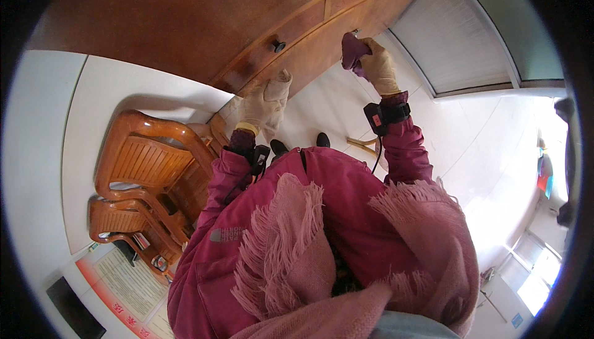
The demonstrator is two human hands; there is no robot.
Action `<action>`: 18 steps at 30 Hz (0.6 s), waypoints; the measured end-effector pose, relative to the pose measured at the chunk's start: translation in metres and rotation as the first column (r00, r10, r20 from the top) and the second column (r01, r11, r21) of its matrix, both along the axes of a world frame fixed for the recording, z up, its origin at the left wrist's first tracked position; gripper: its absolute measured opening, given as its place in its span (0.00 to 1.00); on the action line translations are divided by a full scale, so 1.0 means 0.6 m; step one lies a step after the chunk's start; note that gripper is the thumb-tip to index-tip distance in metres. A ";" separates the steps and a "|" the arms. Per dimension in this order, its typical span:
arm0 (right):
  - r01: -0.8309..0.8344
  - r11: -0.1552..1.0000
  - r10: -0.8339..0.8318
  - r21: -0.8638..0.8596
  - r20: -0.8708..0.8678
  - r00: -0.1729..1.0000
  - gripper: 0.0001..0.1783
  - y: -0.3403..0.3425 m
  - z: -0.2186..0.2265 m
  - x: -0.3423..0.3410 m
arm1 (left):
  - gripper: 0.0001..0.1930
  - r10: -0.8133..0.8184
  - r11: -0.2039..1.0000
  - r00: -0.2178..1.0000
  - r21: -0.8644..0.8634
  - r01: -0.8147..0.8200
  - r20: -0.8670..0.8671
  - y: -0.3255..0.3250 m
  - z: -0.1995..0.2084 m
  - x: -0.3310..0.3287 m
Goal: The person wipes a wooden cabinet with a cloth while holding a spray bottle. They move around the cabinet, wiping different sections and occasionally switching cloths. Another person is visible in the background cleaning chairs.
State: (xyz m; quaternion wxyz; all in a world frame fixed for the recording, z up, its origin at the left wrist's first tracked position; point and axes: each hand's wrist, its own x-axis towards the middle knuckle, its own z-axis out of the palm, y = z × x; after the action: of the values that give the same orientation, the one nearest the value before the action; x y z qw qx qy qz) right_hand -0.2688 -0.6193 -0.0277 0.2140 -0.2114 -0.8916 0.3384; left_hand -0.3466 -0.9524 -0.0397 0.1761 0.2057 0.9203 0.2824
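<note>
Wooden desk (185, 23) is spanning the top, its drawer front (322, 42) facing the person. Right hand (378, 64), gloved and raised, is gripping a crumpled purple cloth (351, 51) against that front. Left hand (266, 101), gloved, is hanging slack-fingered, holding nothing, just below the black knob (279, 46).

Both arms reach forward in magenta sleeves; the gloved left hand (265, 101) hangs loosely open, fingers relaxed; the gloved right hand (378, 65) is raised higher, fingers curled closed; a black band circles each wrist.
</note>
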 end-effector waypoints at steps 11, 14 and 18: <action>-0.091 0.625 0.113 -0.775 -0.025 0.993 0.17 -0.053 -0.081 -0.036 | 0.28 -0.133 0.932 0.981 0.319 0.172 -0.142 0.012 0.040 0.021; -0.102 0.539 0.128 -0.836 -0.038 0.991 0.16 -0.097 -0.078 -0.039 | 0.42 -0.437 0.798 0.807 0.241 0.552 -0.397 0.034 0.057 0.024; -0.111 0.374 0.221 -0.921 -0.028 0.975 0.17 -0.131 -0.061 -0.037 | 0.40 -0.356 0.888 0.912 0.230 0.398 -0.205 0.045 0.061 0.038</action>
State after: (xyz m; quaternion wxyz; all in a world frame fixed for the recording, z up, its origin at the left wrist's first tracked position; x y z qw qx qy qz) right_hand -0.2912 -0.6976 -0.0643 -0.0177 -0.2203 -0.5833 0.7816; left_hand -0.3237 -0.9252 -0.0031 0.1255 0.4244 0.8269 0.3470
